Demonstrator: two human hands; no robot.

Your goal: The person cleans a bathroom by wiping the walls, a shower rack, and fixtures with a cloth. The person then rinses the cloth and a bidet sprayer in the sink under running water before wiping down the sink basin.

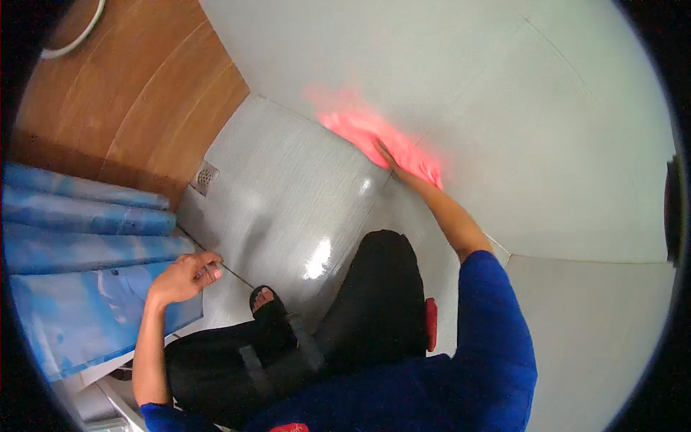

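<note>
My right hand [387,155] presses a bright pink cloth [414,158] against the pale wall, low down where it meets the floor. The cloth's far end is smeared by motion, and part of my fingers is lost against it. Out to the left, my left hand [186,277] hovers in front of the blue shower curtain [93,248]. Its fingers are loosely bent with a gap between index finger and thumb, and nothing shows in them.
Grey shiny floor tiles [288,165] run between the pale wall [504,108] and a brown tiled wall [137,79]. A square drain [205,177] lies in the corner by the curtain. A white hose [83,36] curves at the upper left. My sandalled foot [264,297] stands on the floor.
</note>
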